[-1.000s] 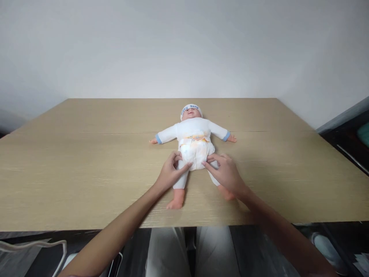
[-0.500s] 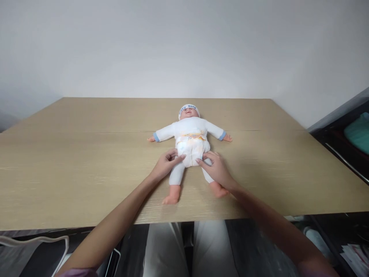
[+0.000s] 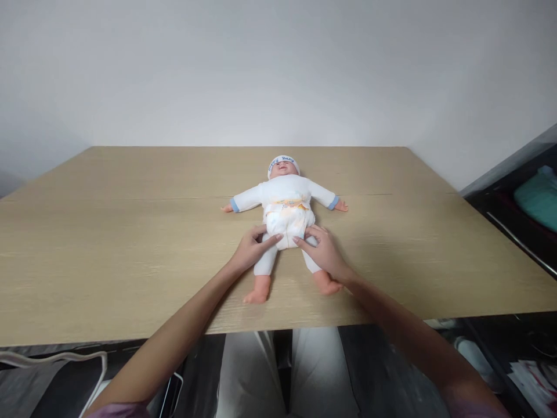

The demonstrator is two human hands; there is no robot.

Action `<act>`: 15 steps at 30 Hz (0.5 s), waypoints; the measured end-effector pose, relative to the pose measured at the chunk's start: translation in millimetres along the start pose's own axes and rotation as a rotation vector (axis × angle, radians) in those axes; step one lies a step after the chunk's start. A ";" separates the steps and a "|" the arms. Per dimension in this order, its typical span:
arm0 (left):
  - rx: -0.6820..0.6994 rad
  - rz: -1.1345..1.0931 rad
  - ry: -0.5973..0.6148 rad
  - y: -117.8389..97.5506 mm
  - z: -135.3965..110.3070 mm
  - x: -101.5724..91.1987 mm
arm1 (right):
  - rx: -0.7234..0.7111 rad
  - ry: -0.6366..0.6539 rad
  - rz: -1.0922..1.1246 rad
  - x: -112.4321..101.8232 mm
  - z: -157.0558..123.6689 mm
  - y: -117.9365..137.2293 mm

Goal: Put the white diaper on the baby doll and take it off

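A baby doll (image 3: 285,191) in a white suit and white cap lies on its back on the wooden table (image 3: 108,232), arms spread and legs toward me. It wears a white diaper (image 3: 288,223) with an orange band. My left hand (image 3: 252,248) pinches the diaper's lower left edge at the doll's thigh. My right hand (image 3: 322,252) pinches the lower right edge, lying over the doll's other leg. Both hands have the fingers curled on the diaper.
A white wall rises behind the table. A dark shelf with a teal item (image 3: 539,200) stands at the right. A white cable (image 3: 52,363) and my light trousers (image 3: 278,371) show below the table's front edge.
The view has shifted slightly, so the doll sits a little higher and left. Both hands have stayed at the diaper's leg edges, with the fingers drawing a bit closer together.
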State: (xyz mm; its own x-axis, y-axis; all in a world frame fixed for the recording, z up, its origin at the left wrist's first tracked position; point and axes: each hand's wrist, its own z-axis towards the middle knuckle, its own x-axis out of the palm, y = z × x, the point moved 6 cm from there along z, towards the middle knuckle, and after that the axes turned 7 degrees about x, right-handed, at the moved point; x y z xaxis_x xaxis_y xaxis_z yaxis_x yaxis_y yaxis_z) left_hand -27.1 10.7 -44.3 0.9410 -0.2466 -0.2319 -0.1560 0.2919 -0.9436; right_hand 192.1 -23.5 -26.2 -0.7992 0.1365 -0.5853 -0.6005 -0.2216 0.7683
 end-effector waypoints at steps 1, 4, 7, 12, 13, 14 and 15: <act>-0.008 -0.019 0.001 -1.0 0.1 0.5 | 0.004 0.000 0.003 -0.6 0.0 0.0; -0.020 -0.046 0.011 -3.8 -0.2 2.6 | -0.003 -0.009 -0.019 -1.4 -0.8 1.0; -0.010 -0.048 0.005 -5.7 -0.4 3.9 | -0.019 -0.004 -0.065 0.3 -1.6 1.5; -0.002 -0.057 0.004 -5.2 0.1 5.1 | -0.018 0.029 -0.070 4.0 0.2 -1.6; -0.008 -0.064 0.005 -4.3 0.2 5.0 | -0.015 0.033 -0.040 4.3 0.9 -2.4; -0.016 -0.072 0.003 -3.1 0.3 4.5 | -0.013 0.037 -0.002 4.6 1.6 -2.9; -0.024 -0.079 -0.003 -1.8 0.4 3.8 | -0.012 0.043 0.039 5.1 2.3 -3.4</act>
State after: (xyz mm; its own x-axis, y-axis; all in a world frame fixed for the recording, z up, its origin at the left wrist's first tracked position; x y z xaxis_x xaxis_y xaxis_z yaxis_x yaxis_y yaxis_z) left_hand -23.2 9.6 -43.4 0.9517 -0.2649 -0.1554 -0.0881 0.2495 -0.9644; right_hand 190.0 -19.9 -31.2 -0.8200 0.0856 -0.5659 -0.5684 -0.2374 0.7877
